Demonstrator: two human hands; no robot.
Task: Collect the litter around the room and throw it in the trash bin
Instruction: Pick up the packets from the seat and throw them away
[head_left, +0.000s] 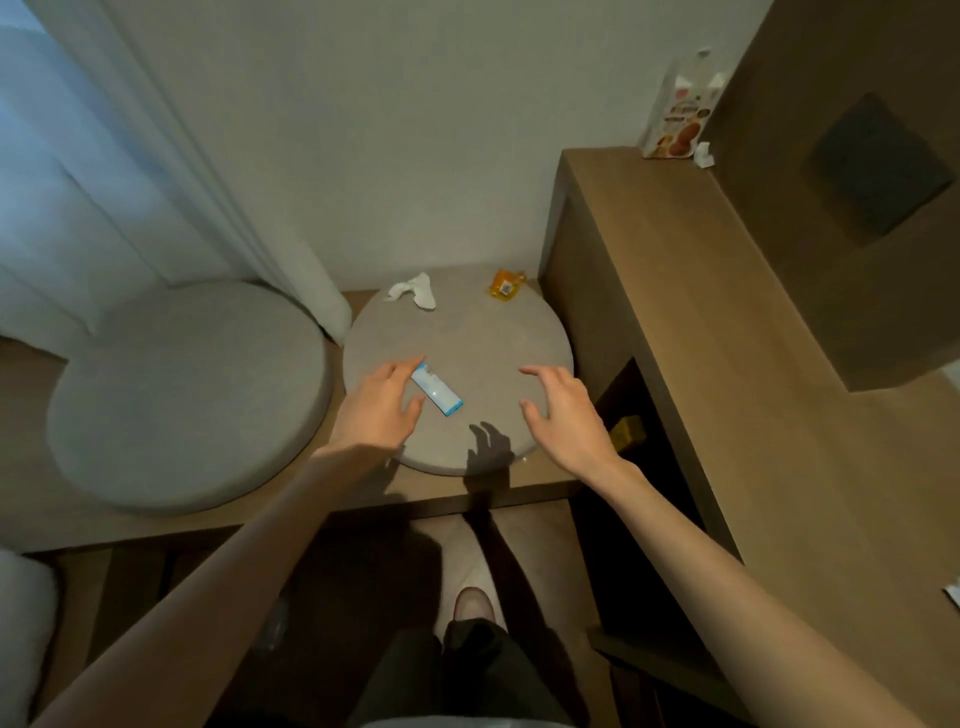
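A blue and white wrapper (437, 393) lies on a round grey cushion (483, 338). My left hand (378, 408) hovers just left of it, fingers apart, thumb and forefinger on either side of the wrapper's near end, touching or nearly so. My right hand (566, 415) is spread open over the cushion's right edge, holding nothing. A crumpled white tissue (413, 292) rests at the cushion's far left. An orange wrapper (505, 283) sits at its far right. No trash bin is in view.
A second round grey cushion (192, 395) lies to the left on the low wooden platform (519, 491). White curtains (130, 156) hang at the back left. A wooden cabinet (675, 291) on the right carries a snack bag (683, 111). A yellow item (626, 431) sits in its dark recess.
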